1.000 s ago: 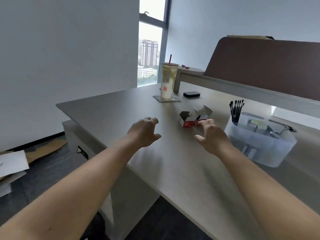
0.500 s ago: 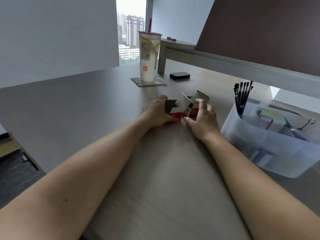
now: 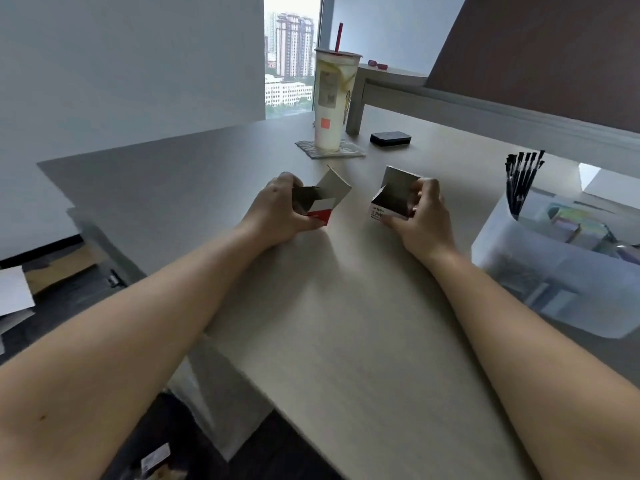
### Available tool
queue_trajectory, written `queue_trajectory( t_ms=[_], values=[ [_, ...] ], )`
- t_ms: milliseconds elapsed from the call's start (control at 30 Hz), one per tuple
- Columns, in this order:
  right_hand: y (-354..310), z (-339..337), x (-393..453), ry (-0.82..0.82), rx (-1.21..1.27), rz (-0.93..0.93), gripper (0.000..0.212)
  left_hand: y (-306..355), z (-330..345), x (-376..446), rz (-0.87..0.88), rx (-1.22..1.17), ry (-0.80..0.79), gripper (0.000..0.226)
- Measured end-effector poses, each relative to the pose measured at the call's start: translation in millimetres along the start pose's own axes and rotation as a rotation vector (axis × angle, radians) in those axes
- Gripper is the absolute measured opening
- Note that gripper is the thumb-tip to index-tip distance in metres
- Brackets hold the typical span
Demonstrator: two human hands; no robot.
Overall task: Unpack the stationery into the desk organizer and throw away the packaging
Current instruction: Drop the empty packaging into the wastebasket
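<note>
My left hand (image 3: 278,211) grips a small red-and-white cardboard box (image 3: 322,202) with its flap open, held just above the desk (image 3: 346,323). A second small white box (image 3: 391,197), also open at the top with grey inside, sits in my right hand (image 3: 420,216). The two boxes are apart, roughly a hand's width between them. Both look empty from this angle. At the right stands the translucent desk organizer (image 3: 540,275), with black pens (image 3: 521,181) upright in its near-left compartment and clips and coloured items in the others.
A tall drink cup (image 3: 330,102) with a red straw stands on a coaster at the back. A small black box (image 3: 390,138) lies beside it. A raised shelf and brown partition (image 3: 519,109) run along the back right. Cardboard and paper lie on the floor at the left.
Both hands closed on the two boxes, which stood together on the desk, then lifted and pulled them apart, left box leftward and right box rightward.
</note>
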State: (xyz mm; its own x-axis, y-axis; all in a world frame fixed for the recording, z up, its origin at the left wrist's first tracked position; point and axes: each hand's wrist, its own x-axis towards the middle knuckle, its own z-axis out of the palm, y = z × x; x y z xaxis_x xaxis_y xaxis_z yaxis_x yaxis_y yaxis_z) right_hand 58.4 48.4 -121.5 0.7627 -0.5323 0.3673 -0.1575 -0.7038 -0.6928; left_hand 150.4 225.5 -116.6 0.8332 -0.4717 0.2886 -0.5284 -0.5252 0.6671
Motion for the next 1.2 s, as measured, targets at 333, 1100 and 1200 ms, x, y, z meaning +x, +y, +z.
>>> queue_trajectory(
  t_ms=[333, 1100, 1200],
  values=[
    [-109, 17, -111, -0.11, 0.105, -0.224, 0.078, -44, -112, -139, -0.112, 0.086, 0.12, 0.059],
    [-129, 232, -271, -0.792, -0.203, -0.242, 0.045, -246, -123, -332, -0.625, 0.213, -0.052, 0.064],
    [-100, 267, -271, -0.88, -0.259, -0.199, 0.049, -277, -90, -325, -0.677, 0.227, -0.134, 0.067]
  ],
)
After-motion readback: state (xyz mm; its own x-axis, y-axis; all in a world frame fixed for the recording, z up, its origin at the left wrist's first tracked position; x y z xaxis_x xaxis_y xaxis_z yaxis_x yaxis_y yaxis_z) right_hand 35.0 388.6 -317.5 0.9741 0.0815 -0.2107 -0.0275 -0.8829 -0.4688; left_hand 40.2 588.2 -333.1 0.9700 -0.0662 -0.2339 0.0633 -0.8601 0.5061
